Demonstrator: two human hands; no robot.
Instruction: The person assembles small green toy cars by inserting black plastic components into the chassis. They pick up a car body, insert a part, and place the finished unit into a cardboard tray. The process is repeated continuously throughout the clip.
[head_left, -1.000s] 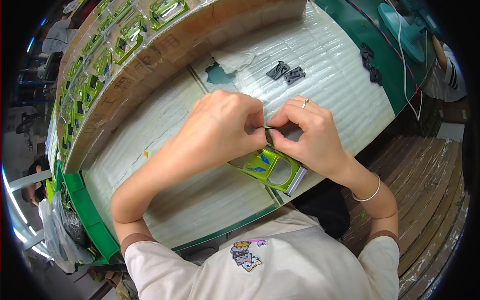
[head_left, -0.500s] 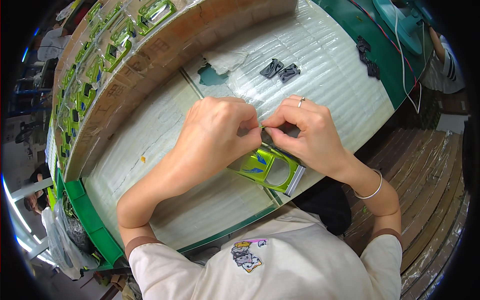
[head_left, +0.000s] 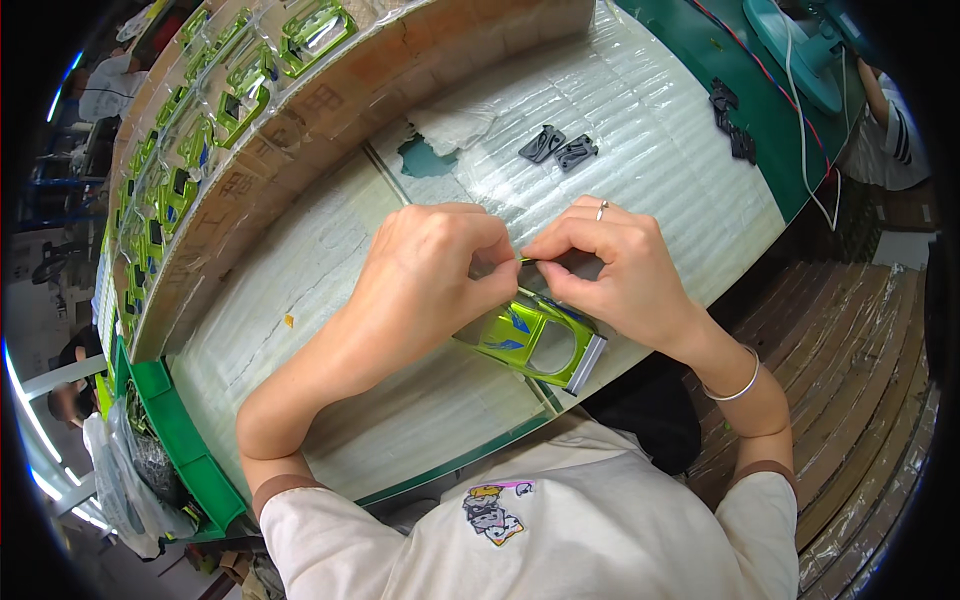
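Over the middle of the work surface, my left hand (head_left: 435, 265) and my right hand (head_left: 620, 265) meet fingertip to fingertip. Both are closed in a pinch around a small, thin dark piece with a bit of bright green (head_left: 527, 261); its kind is too small to tell. Just below the fingers lies a glossy green toy car body (head_left: 510, 346) with blue markings, a large round-edged opening and a silver bar at its near right end. My left hand hides part of its far left side. Two black plastic parts (head_left: 558, 147) lie beyond my hands.
A cardboard tray wall (head_left: 250, 185) runs along the left, with several green car bodies (head_left: 318, 35) in clear plastic behind it. More black parts (head_left: 735, 120) lie on the green table edge at right, near a teal fan base (head_left: 800, 60) and cables. Foam sheeting (head_left: 690, 190) covers the table.
My hands keep their pinch and have sunk very slightly toward me. The view has shifted a little; the car body stays below my fingers.
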